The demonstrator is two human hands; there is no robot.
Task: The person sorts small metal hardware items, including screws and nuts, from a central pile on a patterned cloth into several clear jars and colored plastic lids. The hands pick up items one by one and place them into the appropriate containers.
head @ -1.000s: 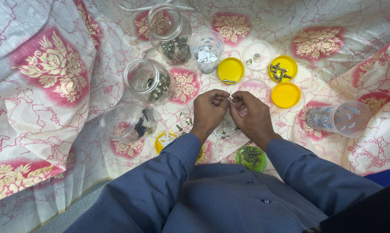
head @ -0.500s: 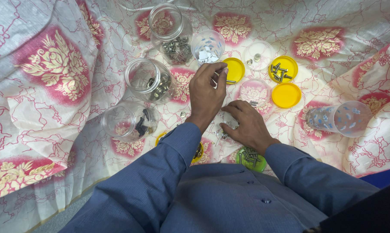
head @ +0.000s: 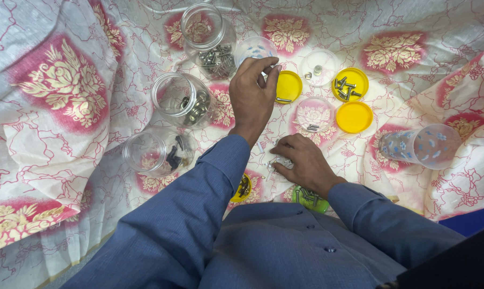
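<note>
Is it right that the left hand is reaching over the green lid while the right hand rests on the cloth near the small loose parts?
Not quite. In the head view the left hand is raised beside a yellow lid, not a green one. The green lid lies near the person's body. The right hand does rest on the cloth by the small loose parts.

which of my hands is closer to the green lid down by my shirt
Right. Your right hand rests just above the green lid, almost touching it; your left hand is raised farther up by the yellow lid.
</note>
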